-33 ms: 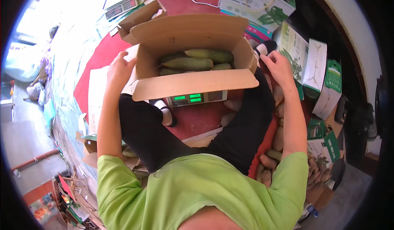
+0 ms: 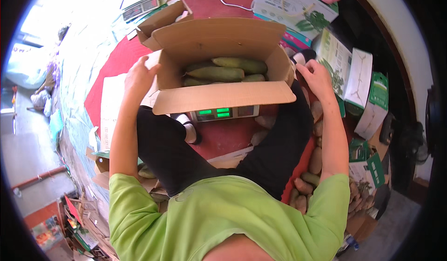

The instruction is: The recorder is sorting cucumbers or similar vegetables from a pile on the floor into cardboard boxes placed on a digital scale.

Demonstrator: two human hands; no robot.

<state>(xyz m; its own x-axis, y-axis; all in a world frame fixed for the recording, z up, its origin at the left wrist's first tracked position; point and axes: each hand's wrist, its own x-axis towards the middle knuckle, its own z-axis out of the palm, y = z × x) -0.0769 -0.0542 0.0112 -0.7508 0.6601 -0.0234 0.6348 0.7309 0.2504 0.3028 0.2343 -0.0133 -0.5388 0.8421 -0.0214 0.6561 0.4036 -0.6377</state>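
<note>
One left hand (image 2: pixel 139 78), fingers loosely spread, and one right hand (image 2: pixel 318 78), fingers curled, flank the open carton (image 2: pixel 223 97); the scale (image 2: pixel 238 113) supports it, and we think this carton keeps green vegetables (image 2: pixel 216 73) from rolling.

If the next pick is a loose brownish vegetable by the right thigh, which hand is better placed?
Probably the right hand: the brownish vegetables lie beside the right thigh, close to that arm. The left hand is by the left side of the carton, so likely must reach across.
</note>
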